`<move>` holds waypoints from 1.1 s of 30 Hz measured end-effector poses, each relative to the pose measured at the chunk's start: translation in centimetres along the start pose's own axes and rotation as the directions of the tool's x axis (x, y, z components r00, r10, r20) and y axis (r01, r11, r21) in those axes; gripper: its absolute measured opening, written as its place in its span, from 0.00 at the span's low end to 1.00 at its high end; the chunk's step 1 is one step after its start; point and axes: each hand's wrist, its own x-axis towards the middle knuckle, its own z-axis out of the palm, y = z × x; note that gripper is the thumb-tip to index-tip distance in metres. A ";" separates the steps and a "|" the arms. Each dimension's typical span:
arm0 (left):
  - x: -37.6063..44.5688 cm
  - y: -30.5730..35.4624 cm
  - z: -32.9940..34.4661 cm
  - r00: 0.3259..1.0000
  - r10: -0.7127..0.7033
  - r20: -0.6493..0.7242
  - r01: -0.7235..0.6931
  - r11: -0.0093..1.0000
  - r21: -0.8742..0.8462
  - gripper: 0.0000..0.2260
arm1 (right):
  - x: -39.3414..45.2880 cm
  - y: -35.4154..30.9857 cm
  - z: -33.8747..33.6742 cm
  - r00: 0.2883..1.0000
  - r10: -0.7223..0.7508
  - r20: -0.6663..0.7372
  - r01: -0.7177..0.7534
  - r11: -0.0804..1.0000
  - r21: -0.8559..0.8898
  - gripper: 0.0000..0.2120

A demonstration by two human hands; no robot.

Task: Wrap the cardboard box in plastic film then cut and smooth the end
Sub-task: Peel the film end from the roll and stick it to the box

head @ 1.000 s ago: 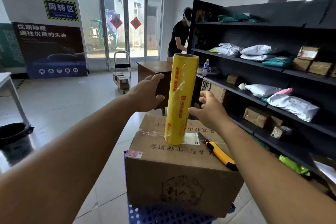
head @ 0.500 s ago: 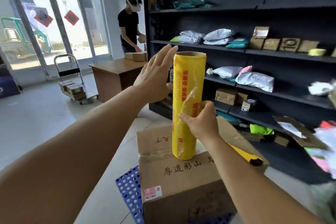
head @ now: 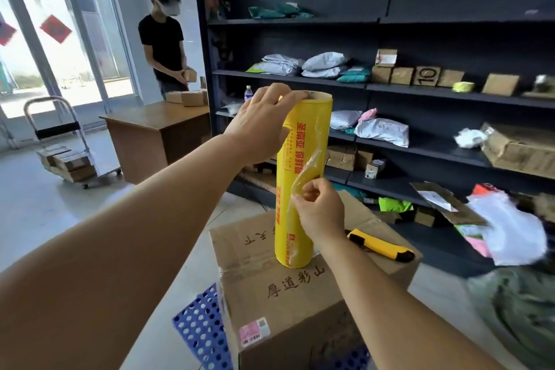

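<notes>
1. Right hand (head: 319, 213): one. Thumb and fingertips pinch the loose end of film (head: 307, 171), lifting it off the roll's face.
2. Left hand (head: 262, 123): one. Fingers curl over the top rim of the roll, steadying it. Half a second ago this hand was spread open beside the roll, not touching; it has now closed on the top.
3. Film roll (head: 300, 141): one, yellow, upright on the box top near its far edge. Judgement: with the roll braced and the end pinched, film can be drawn out; wrapping has not yet begun.
4. Cardboard box (head: 288, 294): one task box, taped, bare of film, resting on a blue perforated crate (head: 198, 330).
5. Utility knife (head: 380, 245): one, yellow and black, lying on the box top just right of the roll, untouched.
6. Surroundings: one dark shelving unit (head: 420, 90) holding many parcels; one wooden desk (head: 156, 132); one hand trolley (head: 60, 141); one other person (head: 163, 45) handling small boxes.
</notes>
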 end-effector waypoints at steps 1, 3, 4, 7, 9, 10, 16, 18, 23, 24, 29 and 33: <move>0.1 0.1 0.1 1.000 -0.002 -0.002 0.002 1.000 -0.006 0.28 | -0.1 0.0 0.1 0.999 0.032 0.012 -0.032 0.999 0.000 0.08; 0.1 0.4 0.3 1.000 -0.010 -0.006 0.010 1.000 -0.021 0.27 | -0.4 -0.1 0.2 0.989 0.140 0.046 -0.142 0.989 0.047 0.11; 0.1 0.5 0.3 1.000 -0.016 -0.010 0.015 0.999 -0.028 0.27 | -0.5 -0.1 0.3 0.976 0.209 0.058 -0.214 0.972 0.099 0.14; 0.2 0.7 0.4 0.999 -0.037 -0.028 0.036 0.998 -0.046 0.25 | -0.7 -0.1 1.0 0.925 0.370 0.083 -0.378 0.886 0.268 0.18; 0.3 1.0 0.3 0.998 -0.049 -0.046 0.047 0.998 -0.051 0.23 | -0.6 -0.2 1.4 0.885 0.452 0.110 -0.458 0.802 0.383 0.16; 0.4 1.1 0.1 0.997 -0.052 -0.053 0.050 0.997 -0.051 0.22 | -0.5 -0.2 1.4 0.867 0.481 0.130 -0.486 0.761 0.429 0.14; 0.2 2.5 -1.1 0.997 0.001 -0.076 -0.003 1.000 -0.022 0.19 | -1.2 -0.7 0.1 0.831 0.509 0.225 -0.540 0.640 0.546 0.07; -0.4 3.1 -1.3 0.995 -0.021 -0.102 0.019 0.999 -0.027 0.17 | -1.6 -0.8 -0.2 0.811 0.517 0.273 -0.566 0.577 0.589 0.09; -2.1 4.3 -3.0 0.986 -0.079 -0.150 0.083 0.996 0.023 0.16 | -2.6 -1.4 -1.4 0.761 0.499 0.415 -0.633 0.425 0.647 0.07; -2.4 4.6 -3.5 0.984 -0.083 -0.159 0.091 0.995 0.040 0.16 | -2.9 -1.6 -1.7 0.744 0.492 0.453 -0.649 0.369 0.665 0.07; -4.3 5.6 -6.2 0.961 -0.155 -0.230 0.189 0.973 0.133 0.16 | -4.9 -2.8 -2.2 0.803 0.336 0.492 -0.594 0.378 0.711 0.10; -6.9 5.6 -8.4 0.940 -0.201 -0.275 0.254 0.951 0.174 0.13 | -7.5 -3.9 -1.5 0.861 0.231 0.452 -0.505 0.488 0.712 0.11</move>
